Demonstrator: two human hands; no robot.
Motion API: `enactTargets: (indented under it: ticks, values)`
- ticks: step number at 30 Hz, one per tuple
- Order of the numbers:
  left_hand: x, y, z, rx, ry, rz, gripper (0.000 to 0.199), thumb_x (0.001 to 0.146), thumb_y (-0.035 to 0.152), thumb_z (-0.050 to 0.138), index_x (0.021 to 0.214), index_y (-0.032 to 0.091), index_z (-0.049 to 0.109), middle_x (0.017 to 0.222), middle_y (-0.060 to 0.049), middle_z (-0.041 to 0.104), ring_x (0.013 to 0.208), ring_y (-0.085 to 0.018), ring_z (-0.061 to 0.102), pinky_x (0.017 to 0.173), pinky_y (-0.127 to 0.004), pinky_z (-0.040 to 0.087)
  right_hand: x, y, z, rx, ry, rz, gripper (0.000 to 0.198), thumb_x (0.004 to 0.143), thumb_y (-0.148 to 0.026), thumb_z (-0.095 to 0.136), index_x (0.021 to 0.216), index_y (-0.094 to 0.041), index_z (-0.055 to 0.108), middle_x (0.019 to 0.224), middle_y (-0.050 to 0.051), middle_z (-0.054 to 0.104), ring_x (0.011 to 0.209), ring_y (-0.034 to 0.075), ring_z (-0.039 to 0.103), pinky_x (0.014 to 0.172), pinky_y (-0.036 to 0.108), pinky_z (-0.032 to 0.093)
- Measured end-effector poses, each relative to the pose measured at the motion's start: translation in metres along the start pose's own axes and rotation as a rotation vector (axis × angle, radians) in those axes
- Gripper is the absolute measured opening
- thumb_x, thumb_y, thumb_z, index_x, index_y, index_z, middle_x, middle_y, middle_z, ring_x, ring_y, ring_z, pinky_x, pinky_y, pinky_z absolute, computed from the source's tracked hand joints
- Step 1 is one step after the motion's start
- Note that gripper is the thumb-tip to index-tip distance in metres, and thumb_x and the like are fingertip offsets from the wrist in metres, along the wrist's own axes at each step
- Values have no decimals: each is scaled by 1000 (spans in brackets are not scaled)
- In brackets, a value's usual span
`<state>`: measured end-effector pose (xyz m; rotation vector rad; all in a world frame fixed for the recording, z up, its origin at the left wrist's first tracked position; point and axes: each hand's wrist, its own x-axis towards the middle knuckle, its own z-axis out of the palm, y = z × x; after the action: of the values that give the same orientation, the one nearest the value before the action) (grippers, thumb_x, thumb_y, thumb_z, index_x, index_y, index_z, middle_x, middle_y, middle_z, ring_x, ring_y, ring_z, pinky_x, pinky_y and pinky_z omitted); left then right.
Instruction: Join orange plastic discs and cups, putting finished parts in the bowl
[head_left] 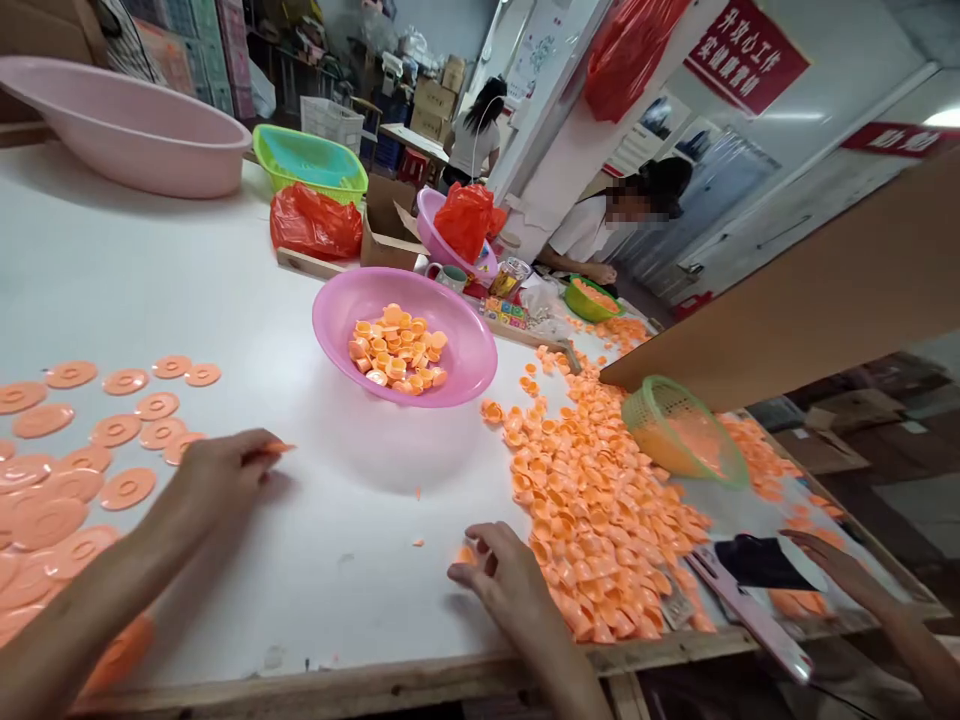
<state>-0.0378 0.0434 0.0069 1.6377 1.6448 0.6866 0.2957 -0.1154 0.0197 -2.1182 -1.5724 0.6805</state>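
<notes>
My left hand (229, 475) is closed in a pinch on a thin orange plastic piece (279, 448), seen nearly edge-on, just right of the spread of flat orange discs (127, 488). Near the table's front edge, my right hand (504, 570) pinches a small orange plastic cap (466, 553); fingers hide part of it. Right of that hand lies a large heap of small orange caps (592, 510). Beyond both hands stands a pink bowl (330, 310) with several lighter orange caps inside. Two tiny orange scraps lie on the white table (360, 590) between my hands.
A green basket (637, 425) lies tilted on the heap. Another person's hand (840, 570) is at the right, by a pink device (757, 620). A large pink tub (150, 130), a green basin (315, 165) and a cardboard box (386, 235) line the back. Someone works behind the pillar.
</notes>
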Motion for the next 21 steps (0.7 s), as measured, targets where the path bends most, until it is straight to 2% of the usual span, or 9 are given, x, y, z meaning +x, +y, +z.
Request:
enactTargets:
  ticks: [3, 5, 7, 9, 12, 14, 17, 21]
  values:
    - [-30, 13, 28, -255, -203, -77, 38, 70, 43, 59, 94, 19, 75, 68, -2, 71, 57, -19, 64, 60, -29, 49, -3, -2, 22, 111, 55, 46, 9, 76, -24, 63, 82, -20, 69, 79, 4, 64, 69, 19, 61, 66, 30, 49]
    - [-52, 23, 49, -396, -305, -113, 38, 70, 43, 61, 94, 18, 76, 70, -3, 73, 60, -20, 67, 59, -29, 51, 1, -19, 32, 330, 41, 54, 10, 78, -24, 59, 82, -20, 67, 80, 4, 66, 68, 18, 62, 65, 30, 50]
    - [-71, 32, 67, -456, -362, -113, 32, 72, 39, 62, 91, 18, 76, 68, -4, 73, 65, -21, 69, 63, -29, 54, 6, -41, 39, 582, -11, 74, 9, 79, -25, 58, 81, -20, 65, 73, 2, 65, 64, 17, 62, 61, 29, 52]
    - [-84, 39, 78, -468, -374, -55, 26, 74, 34, 61, 89, 19, 77, 70, -4, 74, 68, -20, 69, 67, -28, 54, 8, -62, 46, 726, -52, 72, 6, 75, -24, 59, 77, -19, 64, 67, 0, 62, 59, 15, 60, 55, 26, 52]
    - [-94, 44, 84, -559, -325, -25, 23, 76, 31, 63, 91, 21, 77, 84, -4, 77, 78, -21, 70, 75, -28, 55, 10, -83, 58, 758, -92, 74, 7, 70, -18, 59, 74, -18, 65, 63, -2, 58, 48, 11, 52, 40, 21, 43]
    - [-96, 45, 84, -728, -309, -143, 29, 77, 33, 66, 101, 22, 75, 92, -4, 78, 86, -22, 70, 80, -30, 55, 9, -88, 64, 785, -105, 103, 7, 70, -17, 58, 74, -18, 64, 59, -4, 57, 44, 10, 49, 37, 19, 39]
    - [-98, 42, 82, -1011, -355, -346, 40, 77, 39, 70, 112, 18, 71, 95, -7, 77, 90, -22, 70, 86, -32, 55, 7, -88, 73, 851, -88, 109, 4, 70, -17, 59, 74, -18, 61, 59, -3, 59, 47, 10, 51, 40, 20, 42]
    - [-101, 36, 83, -1153, -323, -419, 41, 77, 42, 73, 108, 15, 73, 101, -10, 76, 96, -22, 68, 89, -32, 54, 5, -84, 84, 880, -44, 108, 4, 72, -18, 59, 76, -19, 60, 61, -3, 62, 47, 10, 51, 41, 20, 43]
